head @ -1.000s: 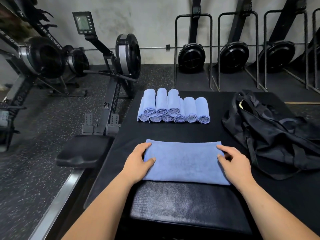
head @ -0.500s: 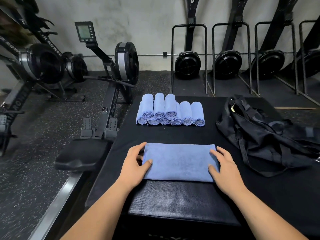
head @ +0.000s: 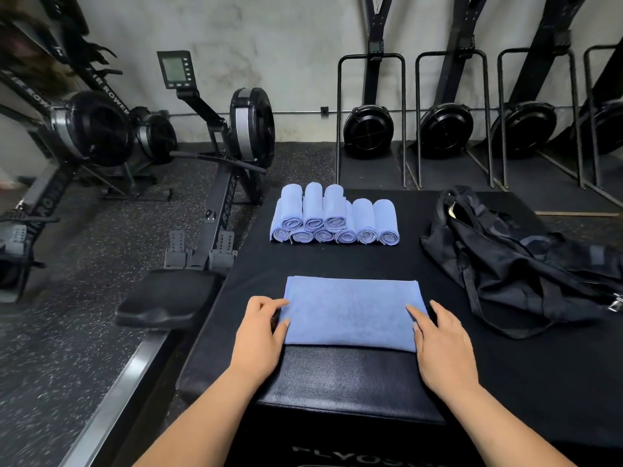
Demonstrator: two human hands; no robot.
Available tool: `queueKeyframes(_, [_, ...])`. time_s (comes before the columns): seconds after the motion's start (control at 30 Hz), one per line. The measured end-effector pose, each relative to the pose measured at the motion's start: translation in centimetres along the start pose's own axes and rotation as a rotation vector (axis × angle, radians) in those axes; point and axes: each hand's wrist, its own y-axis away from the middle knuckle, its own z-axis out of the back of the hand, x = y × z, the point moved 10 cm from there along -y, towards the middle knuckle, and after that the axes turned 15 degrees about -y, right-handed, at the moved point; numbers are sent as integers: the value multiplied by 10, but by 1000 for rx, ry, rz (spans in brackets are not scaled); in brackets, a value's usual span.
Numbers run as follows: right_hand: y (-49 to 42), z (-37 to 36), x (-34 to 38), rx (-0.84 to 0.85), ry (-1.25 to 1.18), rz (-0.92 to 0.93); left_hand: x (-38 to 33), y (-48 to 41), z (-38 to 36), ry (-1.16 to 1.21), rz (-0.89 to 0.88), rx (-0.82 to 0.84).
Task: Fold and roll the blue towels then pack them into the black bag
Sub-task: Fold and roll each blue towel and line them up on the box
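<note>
Blue folded towel (head: 350, 313) lies flat at the lower centre of the frame on the black counter (head: 337, 261), its near edge meeting a textured pad (head: 340, 379). The left grip (head: 259, 335) is loose, bent fingertips and thumb touching the towel's left edge without clasping it. The right grip (head: 441, 345) is flat, straight fingers resting on the towel's right edge. 9 rolled towels (head: 333, 219) sit stacked in 2 rows above centre. The black bag (head: 515, 264) slumps at centre right, apart from all the towels.
</note>
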Motion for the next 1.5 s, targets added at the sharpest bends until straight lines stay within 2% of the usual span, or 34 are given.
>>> queueKeyframes(0.07, [-1, -1, 2, -10, 27, -33, -3, -4, 4, -76, 8, -66])
queueKeyframes(0.17, [-14, 1, 28, -28, 46, 40, -39, -14, 0, -237, -145, -134])
queueKeyframes(0.23, [-28, -5, 59, 28, 8, 138, -72, -25, -24, -311, -246, -22])
queueKeyframes(0.27, [-35, -15, 72, 123, -11, 152, -85, -29, -42, -362, -269, 84])
queueKeyframes(0.37, [-47, -49, 82, 412, 31, 184, -90, -35, -81, -531, -205, 356])
queueKeyframes(0.47, [-50, -54, 60, 484, 92, 193, -65, -38, -86, -625, -129, 431])
queueKeyframes(0.63, [-51, -52, 54, 439, 99, 191, -55, -41, -89, -670, -154, 379])
queueKeyframes(0.8, [-53, -53, 51, 462, 89, 171, -59, -44, -86, -674, -194, 407])
queueKeyframes(0.93, [-45, -51, 48, 469, 87, 118, -68, -29, -67, -677, -181, 256])
queueKeyframes(1.03, [-34, -47, 42, 451, 100, 52, -72, -13, -54, -642, -201, 148])
queueKeyframes(1.13, [-21, -37, 37, 350, 108, -60, -67, 6, -45, -571, -200, 135])
queueKeyframes(1.23, [-2, -25, 33, 251, 66, -225, -72, 25, -42, -547, -279, 143])
queueKeyframes(1.37, [20, -25, 35, 288, 55, -329, -77, 36, -43, -519, -345, 160])
queueKeyframes(1.43, [19, -21, 40, 300, 79, -284, -75, 35, -43, -508, -328, 162])
queueKeyframes(1.5, [11, -20, 53, 353, 118, -96, -75, 36, -44, -510, -326, 172])
